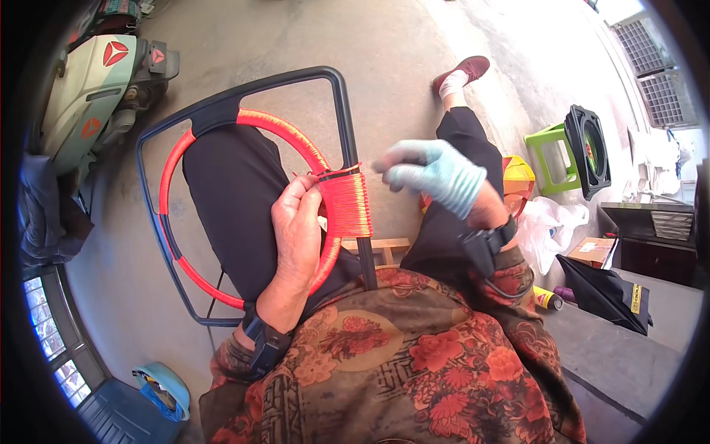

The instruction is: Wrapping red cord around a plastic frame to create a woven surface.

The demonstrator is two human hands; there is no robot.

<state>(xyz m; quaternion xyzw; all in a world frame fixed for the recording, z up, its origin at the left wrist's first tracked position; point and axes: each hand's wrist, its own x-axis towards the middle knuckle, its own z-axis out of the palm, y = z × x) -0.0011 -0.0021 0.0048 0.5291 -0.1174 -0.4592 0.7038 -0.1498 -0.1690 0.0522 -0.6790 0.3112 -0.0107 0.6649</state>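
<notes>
Beside black tubing (343, 118), left hand (297, 226) pinches ridged red cord (347, 203); gloved right hand (440, 174) curls, fingers parted.

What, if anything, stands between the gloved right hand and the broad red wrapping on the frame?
Nothing visible: only a gap separates the right hand from the red wrapping. The left hand is at its far edge.

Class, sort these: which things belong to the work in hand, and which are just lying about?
In the work:
- black tubular rectangular frame
- red-orange cord
- bare left hand
- blue-gloved right hand

Lying about:
- green plastic stool
- crumpled white plastic bag
- brown cardboard box
</notes>
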